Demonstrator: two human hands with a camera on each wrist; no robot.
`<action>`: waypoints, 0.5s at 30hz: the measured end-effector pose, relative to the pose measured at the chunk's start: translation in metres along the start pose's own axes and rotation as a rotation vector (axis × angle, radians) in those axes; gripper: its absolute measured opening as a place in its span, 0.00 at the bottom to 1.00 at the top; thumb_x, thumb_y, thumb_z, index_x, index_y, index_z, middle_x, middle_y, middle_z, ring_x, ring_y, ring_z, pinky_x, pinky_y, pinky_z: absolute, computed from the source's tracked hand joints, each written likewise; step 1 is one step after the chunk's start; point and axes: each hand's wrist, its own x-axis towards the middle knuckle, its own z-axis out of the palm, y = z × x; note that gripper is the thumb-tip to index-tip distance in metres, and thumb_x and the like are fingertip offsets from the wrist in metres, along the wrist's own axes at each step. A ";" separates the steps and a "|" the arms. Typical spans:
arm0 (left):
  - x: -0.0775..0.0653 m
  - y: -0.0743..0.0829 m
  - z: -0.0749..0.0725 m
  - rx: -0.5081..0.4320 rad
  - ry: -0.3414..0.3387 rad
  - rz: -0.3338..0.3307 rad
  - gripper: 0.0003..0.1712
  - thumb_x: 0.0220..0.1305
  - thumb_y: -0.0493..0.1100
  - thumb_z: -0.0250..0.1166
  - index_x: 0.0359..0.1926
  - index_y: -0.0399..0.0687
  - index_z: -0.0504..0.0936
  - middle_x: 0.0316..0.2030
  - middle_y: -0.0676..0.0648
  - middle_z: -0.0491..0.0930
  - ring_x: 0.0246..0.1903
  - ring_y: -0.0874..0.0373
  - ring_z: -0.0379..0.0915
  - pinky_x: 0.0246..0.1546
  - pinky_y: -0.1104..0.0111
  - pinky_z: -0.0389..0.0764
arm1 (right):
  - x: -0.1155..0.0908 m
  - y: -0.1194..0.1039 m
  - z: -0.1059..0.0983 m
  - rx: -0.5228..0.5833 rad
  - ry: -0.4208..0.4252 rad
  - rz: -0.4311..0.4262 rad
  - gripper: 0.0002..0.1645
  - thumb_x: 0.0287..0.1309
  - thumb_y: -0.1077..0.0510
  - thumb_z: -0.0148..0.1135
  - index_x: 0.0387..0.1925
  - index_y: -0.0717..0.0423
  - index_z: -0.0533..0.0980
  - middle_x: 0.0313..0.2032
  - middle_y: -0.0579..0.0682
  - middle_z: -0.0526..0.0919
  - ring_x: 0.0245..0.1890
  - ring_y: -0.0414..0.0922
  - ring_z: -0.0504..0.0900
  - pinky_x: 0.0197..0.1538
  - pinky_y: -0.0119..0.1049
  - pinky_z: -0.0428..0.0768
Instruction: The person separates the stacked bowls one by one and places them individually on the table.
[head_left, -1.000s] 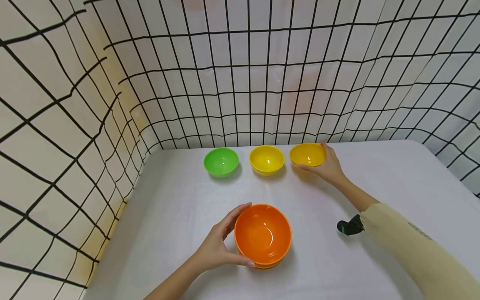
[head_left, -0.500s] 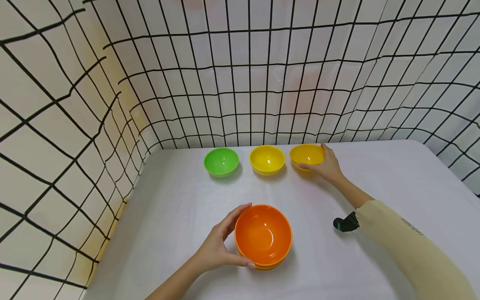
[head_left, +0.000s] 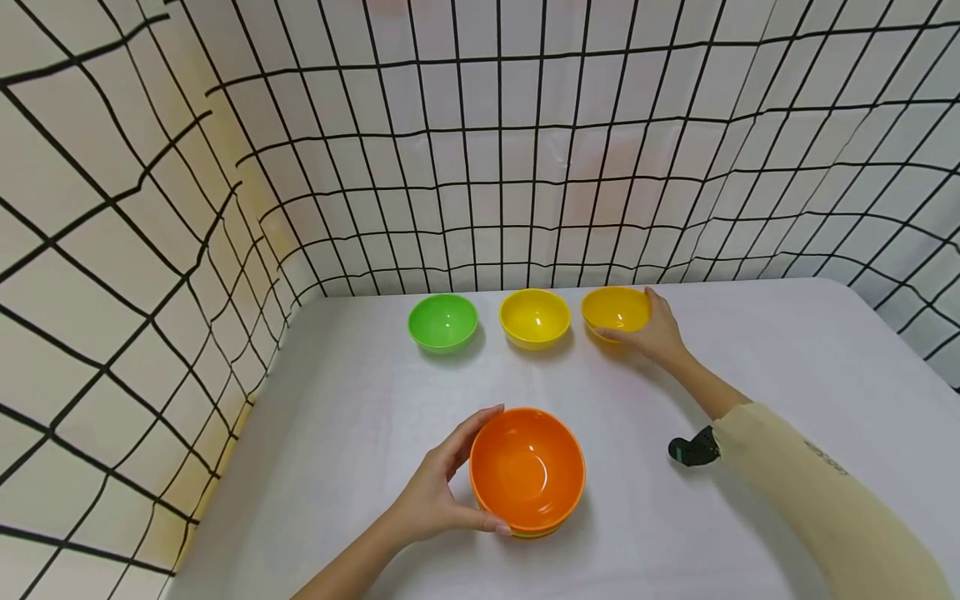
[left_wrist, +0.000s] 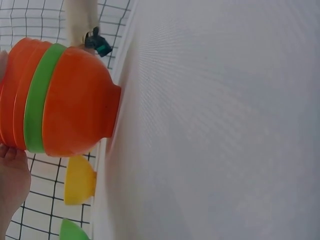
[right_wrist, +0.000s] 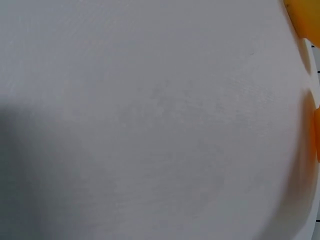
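Observation:
Low in the head view, my left hand point(head_left: 442, 487) grips a stack of nested bowls point(head_left: 527, 471) from its left side, thumb and fingers spread around the rim. An orange bowl is on top. From the side, in the left wrist view, the stack point(left_wrist: 75, 102) shows several orange bowls with one green bowl point(left_wrist: 42, 97) between them, its foot on the table. Farther back, my right hand point(head_left: 654, 332) holds the rightmost yellow bowl point(head_left: 617, 310) by its right side, thumb at the front and fingers behind. Only bowls at the edge appear in the right wrist view, not the hand.
A green bowl point(head_left: 443, 323) and another yellow bowl point(head_left: 535, 319) stand in the back row, left of the held one. Behind the white table point(head_left: 337, 417) rises a white wall with a black grid point(head_left: 517, 167). A black device point(head_left: 693, 448) projects from the right sleeve point(head_left: 810, 492).
My right forearm has shifted slightly left, and the yellow bowl in that hand has moved only a little. The left hand and its stack have kept their place.

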 end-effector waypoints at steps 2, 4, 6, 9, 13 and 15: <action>0.000 0.000 0.000 -0.002 -0.002 -0.001 0.61 0.34 0.40 0.80 0.69 0.51 0.54 0.66 0.50 0.60 0.64 0.54 0.58 0.65 0.64 0.62 | -0.001 0.004 -0.001 0.003 0.009 -0.013 0.69 0.40 0.41 0.71 0.69 0.66 0.39 0.66 0.69 0.50 0.63 0.64 0.55 0.65 0.61 0.57; 0.001 0.001 0.000 -0.002 -0.001 -0.002 0.61 0.34 0.40 0.80 0.69 0.51 0.55 0.66 0.50 0.60 0.64 0.54 0.58 0.65 0.65 0.62 | -0.002 0.008 0.000 0.001 0.016 -0.030 0.69 0.39 0.42 0.72 0.69 0.66 0.39 0.65 0.70 0.50 0.62 0.65 0.55 0.64 0.61 0.58; 0.001 0.000 0.000 -0.004 0.000 -0.004 0.61 0.34 0.40 0.80 0.69 0.51 0.55 0.66 0.50 0.60 0.64 0.54 0.58 0.65 0.65 0.62 | -0.003 0.011 0.001 0.000 0.024 -0.043 0.69 0.39 0.43 0.72 0.69 0.66 0.39 0.65 0.70 0.50 0.62 0.65 0.55 0.64 0.62 0.58; 0.001 -0.001 0.000 -0.006 0.002 -0.002 0.61 0.34 0.40 0.80 0.69 0.51 0.55 0.66 0.50 0.60 0.64 0.54 0.58 0.65 0.65 0.62 | -0.004 0.013 0.002 -0.004 0.028 -0.044 0.70 0.38 0.42 0.73 0.69 0.65 0.39 0.65 0.70 0.50 0.62 0.65 0.55 0.64 0.62 0.58; 0.000 -0.001 0.000 -0.012 -0.001 0.001 0.61 0.34 0.39 0.80 0.69 0.51 0.55 0.66 0.49 0.60 0.64 0.54 0.58 0.65 0.65 0.62 | -0.006 0.013 0.002 -0.007 0.015 -0.025 0.71 0.38 0.40 0.72 0.70 0.64 0.38 0.66 0.69 0.49 0.62 0.65 0.55 0.64 0.62 0.57; 0.001 -0.001 0.000 -0.014 -0.003 0.001 0.61 0.34 0.39 0.80 0.69 0.51 0.54 0.66 0.50 0.60 0.64 0.54 0.58 0.65 0.65 0.62 | -0.008 0.012 0.001 -0.004 0.008 -0.017 0.72 0.38 0.39 0.72 0.70 0.64 0.37 0.66 0.69 0.48 0.62 0.65 0.55 0.64 0.63 0.58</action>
